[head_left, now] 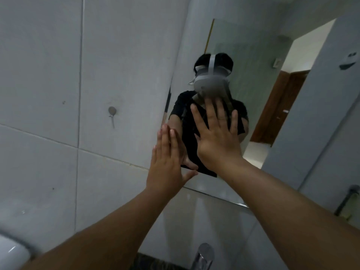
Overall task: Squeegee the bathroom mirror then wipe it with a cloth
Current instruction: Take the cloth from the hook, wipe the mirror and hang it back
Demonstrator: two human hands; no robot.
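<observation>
readable text: none, honestly
mirror (253,55): no sticker, no brand mark I can make out
wall tiles (48,75): plain grey, nothing printed
tap (202,256): too blurry to tell if there's a logo
headset in the reflection (211,82): no lettering visible

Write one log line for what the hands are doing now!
left hand: open, empty, at mirror edge | right hand: open, flat, against mirror | squeegee, cloth: not visible

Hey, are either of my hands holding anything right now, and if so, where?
Nothing is held. The left hand and right hand are both open and flat against the mirror; no squeegee or cloth is visible.
</observation>
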